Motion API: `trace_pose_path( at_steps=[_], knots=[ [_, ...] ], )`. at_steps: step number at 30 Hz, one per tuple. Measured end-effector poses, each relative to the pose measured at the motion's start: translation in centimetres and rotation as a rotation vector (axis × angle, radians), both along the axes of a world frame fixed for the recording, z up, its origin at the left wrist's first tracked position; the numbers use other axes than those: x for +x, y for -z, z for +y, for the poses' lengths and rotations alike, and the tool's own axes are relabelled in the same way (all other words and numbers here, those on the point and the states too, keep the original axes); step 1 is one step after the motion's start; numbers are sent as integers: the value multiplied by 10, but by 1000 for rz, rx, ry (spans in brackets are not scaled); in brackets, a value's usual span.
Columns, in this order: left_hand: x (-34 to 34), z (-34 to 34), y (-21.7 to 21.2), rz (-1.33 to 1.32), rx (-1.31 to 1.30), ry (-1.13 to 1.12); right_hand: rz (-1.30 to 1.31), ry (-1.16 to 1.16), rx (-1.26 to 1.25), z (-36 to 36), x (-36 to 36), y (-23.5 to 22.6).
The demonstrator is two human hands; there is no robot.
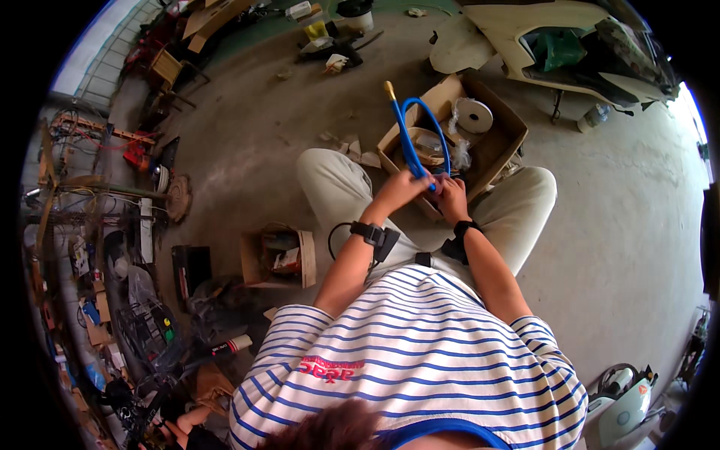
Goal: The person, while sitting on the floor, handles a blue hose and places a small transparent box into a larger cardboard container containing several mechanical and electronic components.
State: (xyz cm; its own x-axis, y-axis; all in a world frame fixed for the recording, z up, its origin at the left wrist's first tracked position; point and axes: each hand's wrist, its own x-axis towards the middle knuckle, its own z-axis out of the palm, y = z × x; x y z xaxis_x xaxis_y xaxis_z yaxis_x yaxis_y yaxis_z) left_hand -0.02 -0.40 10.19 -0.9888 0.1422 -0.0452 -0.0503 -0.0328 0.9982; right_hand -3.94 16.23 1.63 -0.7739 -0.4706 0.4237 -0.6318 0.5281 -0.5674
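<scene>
A blue hose [412, 146] is bunched in loops and stands up from my hands, tilted slightly to the left. Its free end, a brass-coloured fitting [389, 91], points away from me at the top. My left hand [409, 190] is closed round the lower part of the loops. Close beside it, my right hand [452, 199] is closed with its fingers pinching at the same lower bundle. What lies between the fingertips is partly hidden. Both hands are over the near edge of an open cardboard box [504, 139], between my knees.
Inside the box lie a white spool [466, 112] and clear plastic wrapping [460, 156]. A smaller box [309, 259] with mixed items stands left of my leg. A scooter [517, 45] is parked at the far right. Cluttered shelving [105, 300] lines the left side.
</scene>
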Motion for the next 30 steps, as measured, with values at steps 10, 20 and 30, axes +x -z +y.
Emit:
trace_pose_path(
  at_steps=[10,20,30],
  knots=[
    [11,0,125,-318,-87,121,-530,284,-10,0,4,36],
    [11,-4,81,-435,-5,13,-908,-168,-178,-5,4,45],
    [13,-5,91,-454,161,-132,-642,-401,4,-12,6,0]
  ],
)
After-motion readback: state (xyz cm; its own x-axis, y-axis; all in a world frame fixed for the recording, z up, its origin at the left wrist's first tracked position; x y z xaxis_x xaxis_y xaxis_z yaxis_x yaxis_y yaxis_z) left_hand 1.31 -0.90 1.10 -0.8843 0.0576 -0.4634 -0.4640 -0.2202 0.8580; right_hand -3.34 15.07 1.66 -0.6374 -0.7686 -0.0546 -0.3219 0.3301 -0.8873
